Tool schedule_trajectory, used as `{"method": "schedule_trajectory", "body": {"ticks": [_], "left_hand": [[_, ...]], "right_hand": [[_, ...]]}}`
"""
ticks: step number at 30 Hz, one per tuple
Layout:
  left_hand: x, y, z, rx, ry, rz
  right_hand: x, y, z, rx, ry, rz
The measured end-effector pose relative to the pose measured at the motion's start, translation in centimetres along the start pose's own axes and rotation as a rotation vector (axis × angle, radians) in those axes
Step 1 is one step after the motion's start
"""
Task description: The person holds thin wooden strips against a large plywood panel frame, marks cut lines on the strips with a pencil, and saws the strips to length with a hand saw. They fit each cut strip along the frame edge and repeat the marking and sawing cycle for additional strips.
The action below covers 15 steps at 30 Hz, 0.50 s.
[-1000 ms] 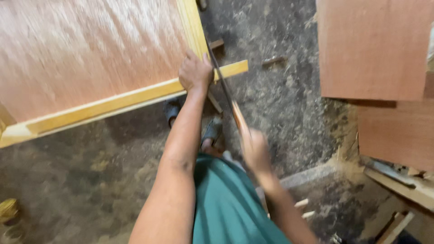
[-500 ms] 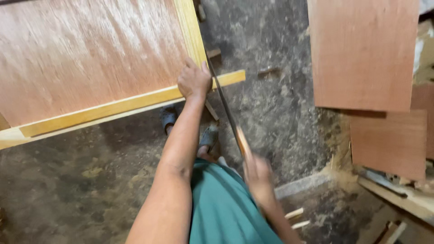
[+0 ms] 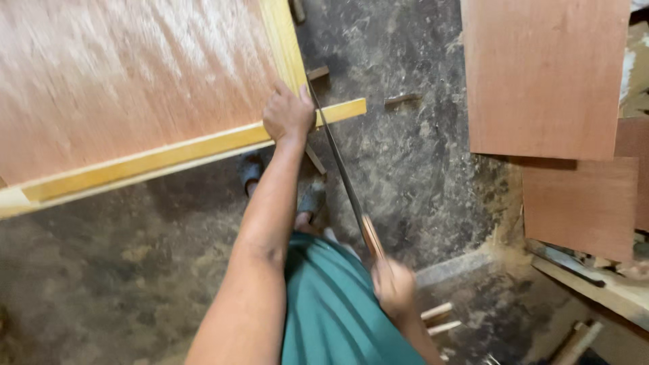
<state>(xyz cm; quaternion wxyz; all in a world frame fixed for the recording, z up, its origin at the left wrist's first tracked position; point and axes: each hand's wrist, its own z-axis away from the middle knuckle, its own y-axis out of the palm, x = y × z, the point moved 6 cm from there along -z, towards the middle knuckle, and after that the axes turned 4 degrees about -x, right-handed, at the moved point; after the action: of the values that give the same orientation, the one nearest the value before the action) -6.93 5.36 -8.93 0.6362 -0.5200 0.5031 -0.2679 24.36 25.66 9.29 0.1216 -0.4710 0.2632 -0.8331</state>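
Note:
My left hand (image 3: 287,113) presses down on the corner of a plywood panel (image 3: 128,81), on its yellow wooden edging strip (image 3: 169,157). My right hand (image 3: 394,287), blurred, grips the wooden handle of a hand saw (image 3: 341,172). The saw's thin dark blade runs up to the strip just right of my left hand, where the strip's end (image 3: 345,108) sticks out past the panel corner.
Two reddish plywood sheets (image 3: 544,74) lie at the right. The floor (image 3: 419,155) is dark and covered in sawdust, with small wood offcuts (image 3: 439,318) near my right hand. My sandalled feet (image 3: 250,169) stand below the panel.
My right hand has drawn back toward me and lower in the view, pulling the saw along the cut. My left hand stays on the corner.

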Motion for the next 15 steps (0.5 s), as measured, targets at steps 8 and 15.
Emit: {"method": "schedule_trajectory", "body": {"ticks": [8, 15], "left_hand": [[0.5, 0.7, 0.4, 0.046, -0.009, 0.014], [-0.2, -0.5, 0.1, -0.001, 0.001, 0.025]], "right_hand": [[-0.5, 5.4, -9.6, -0.080, -0.227, 0.266], [-2.0, -2.7, 3.8, 0.028, 0.012, 0.221]]}}
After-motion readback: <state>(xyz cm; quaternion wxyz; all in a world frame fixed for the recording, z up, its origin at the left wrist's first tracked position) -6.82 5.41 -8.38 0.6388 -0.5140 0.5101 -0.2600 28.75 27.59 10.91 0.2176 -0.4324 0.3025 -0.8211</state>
